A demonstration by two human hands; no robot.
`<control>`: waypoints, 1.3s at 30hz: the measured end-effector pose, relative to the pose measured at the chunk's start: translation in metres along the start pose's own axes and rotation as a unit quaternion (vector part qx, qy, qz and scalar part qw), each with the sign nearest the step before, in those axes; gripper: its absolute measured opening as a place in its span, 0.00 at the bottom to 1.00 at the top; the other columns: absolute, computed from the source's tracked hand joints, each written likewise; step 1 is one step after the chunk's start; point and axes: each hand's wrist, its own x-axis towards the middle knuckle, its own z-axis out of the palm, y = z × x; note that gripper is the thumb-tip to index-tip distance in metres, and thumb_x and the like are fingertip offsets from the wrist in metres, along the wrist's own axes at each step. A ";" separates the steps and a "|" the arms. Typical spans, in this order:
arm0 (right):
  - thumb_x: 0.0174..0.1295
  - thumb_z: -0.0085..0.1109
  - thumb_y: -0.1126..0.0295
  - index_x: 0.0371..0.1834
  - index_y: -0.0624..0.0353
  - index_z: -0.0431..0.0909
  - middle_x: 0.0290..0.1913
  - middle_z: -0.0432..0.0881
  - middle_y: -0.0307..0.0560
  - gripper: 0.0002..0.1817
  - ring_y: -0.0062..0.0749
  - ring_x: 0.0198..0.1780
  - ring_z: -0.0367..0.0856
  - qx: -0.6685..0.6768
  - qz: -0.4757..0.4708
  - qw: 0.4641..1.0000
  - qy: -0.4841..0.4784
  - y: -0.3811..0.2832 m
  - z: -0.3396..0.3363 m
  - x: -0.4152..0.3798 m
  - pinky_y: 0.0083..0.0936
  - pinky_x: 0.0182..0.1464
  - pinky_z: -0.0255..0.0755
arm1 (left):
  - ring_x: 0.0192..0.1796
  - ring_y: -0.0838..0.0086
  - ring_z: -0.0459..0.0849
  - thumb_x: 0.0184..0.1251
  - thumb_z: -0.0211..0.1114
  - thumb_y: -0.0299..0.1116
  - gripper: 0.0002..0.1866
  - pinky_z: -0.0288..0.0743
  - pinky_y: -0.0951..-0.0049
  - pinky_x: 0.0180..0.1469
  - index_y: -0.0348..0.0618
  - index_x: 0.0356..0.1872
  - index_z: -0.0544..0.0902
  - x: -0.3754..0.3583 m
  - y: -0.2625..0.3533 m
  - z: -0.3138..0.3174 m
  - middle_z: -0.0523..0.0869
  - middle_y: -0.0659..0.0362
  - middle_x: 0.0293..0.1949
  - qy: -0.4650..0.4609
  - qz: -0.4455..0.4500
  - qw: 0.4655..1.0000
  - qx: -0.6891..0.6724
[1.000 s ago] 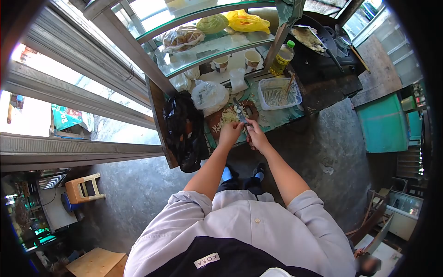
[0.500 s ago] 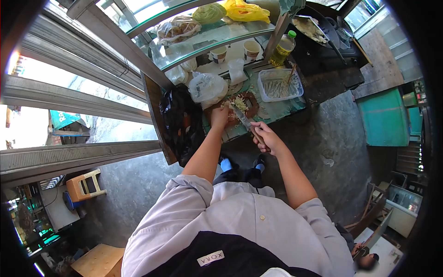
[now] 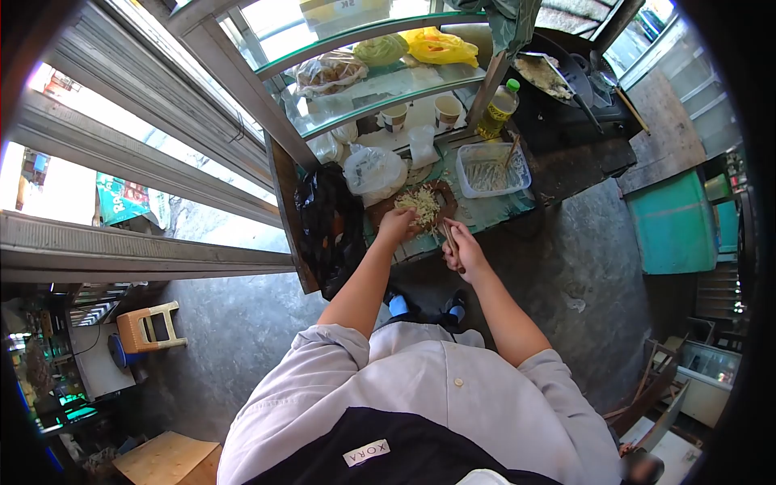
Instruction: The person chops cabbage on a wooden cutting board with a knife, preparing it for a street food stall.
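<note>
While gripping the knife (image 3: 449,239) tight in the right hand (image 3: 462,252), now drawn back near the board (image 3: 436,194) edge; left hand (image 3: 398,223) cupping shreds (image 3: 419,204), heaping them mid-board instead of slicing. Beyond, tub (image 3: 491,170), bottle (image 3: 497,107).

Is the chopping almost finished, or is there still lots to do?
A pile of shredded cabbage already lies on the cutting board. The left hand rests by the pile and the right hand grips the knife. A whole cabbage on the glass shelf looks uncut.
</note>
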 end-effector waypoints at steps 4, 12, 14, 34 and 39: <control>0.75 0.46 0.62 0.66 0.47 0.70 0.24 0.74 0.42 0.19 0.21 0.17 0.70 -0.312 -0.205 0.926 0.057 0.012 0.009 -0.005 0.20 0.21 0.63 | 0.49 0.60 0.84 0.74 0.48 0.49 0.25 0.77 0.61 0.54 0.47 0.64 0.75 -0.002 0.020 -0.008 0.82 0.54 0.57 -0.142 -0.179 0.944 -0.239; 0.74 0.49 0.64 0.64 0.53 0.70 0.22 0.72 0.37 0.17 0.17 0.16 0.66 -0.382 -0.205 0.895 0.106 0.031 -0.026 -0.042 0.19 0.19 0.62 | 0.67 0.53 0.70 0.74 0.45 0.57 0.28 0.51 0.49 0.72 0.56 0.67 0.74 0.021 0.018 -0.021 0.73 0.56 0.69 -0.093 -0.063 0.983 -0.148; 0.74 0.50 0.64 0.61 0.55 0.71 0.23 0.71 0.36 0.16 0.16 0.16 0.65 -0.392 -0.244 0.878 0.128 0.041 -0.030 -0.036 0.19 0.19 0.61 | 0.70 0.51 0.67 0.74 0.43 0.59 0.29 0.49 0.47 0.73 0.57 0.67 0.73 0.016 0.030 -0.009 0.69 0.56 0.71 -0.091 -0.088 0.939 -0.319; 0.75 0.47 0.60 0.54 0.59 0.61 0.45 0.83 0.56 0.15 0.43 0.40 0.87 -0.117 -0.132 0.983 0.050 -0.005 0.049 0.092 0.34 0.35 0.83 | 0.70 0.48 0.68 0.71 0.30 0.70 0.46 0.58 0.40 0.69 0.39 0.76 0.54 -0.033 0.038 -0.027 0.60 0.47 0.74 -0.195 -0.195 0.843 -0.462; 0.74 0.48 0.61 0.50 0.59 0.64 0.39 0.83 0.47 0.14 0.33 0.33 0.84 -0.335 -0.232 0.901 0.148 0.026 -0.035 0.157 0.31 0.30 0.77 | 0.73 0.52 0.61 0.72 0.48 0.59 0.34 0.53 0.42 0.71 0.46 0.70 0.67 -0.051 0.035 -0.034 0.68 0.53 0.69 -0.068 -0.160 0.926 -0.335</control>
